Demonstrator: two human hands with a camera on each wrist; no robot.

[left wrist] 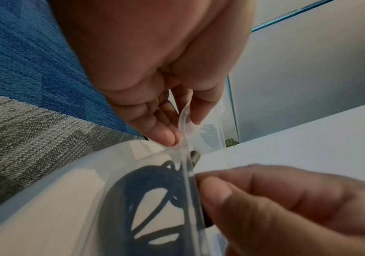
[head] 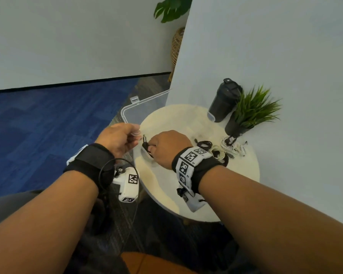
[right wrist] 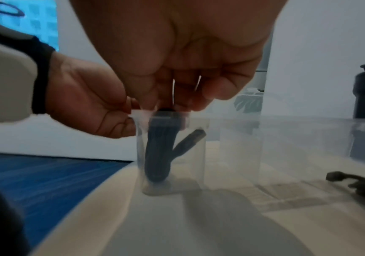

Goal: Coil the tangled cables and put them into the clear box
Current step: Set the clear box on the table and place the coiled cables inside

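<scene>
Both forearms fill the bottom of the head view, and from there the right hand (head: pixel 167 149) hides most of what it holds: only a plug tip and a bit of black cable (head: pixel 146 146) show beside its knuckles. Its wrist camera shows more: the fingers curl round the top of a coiled dark cable (right wrist: pixel 158 147) standing inside a small clear bag (right wrist: pixel 172 155) on the bench (head: pixel 186 119). The left hand (head: pixel 118 138) pinches the bag's top edge between thumb and fingertips (left wrist: pixel 166 135), a pinch plain only in the wrist views. Behind the left hand, the clear box (head: pixel 145 107) is partly cut off by a white panel; whether anything lies in it cannot be told. Right of the right hand, loose black and white cables (head: pixel 222 149) lie on the bench, blurred together, near a dark bottle (head: pixel 224 101) and potted grass (head: pixel 251 109).
</scene>
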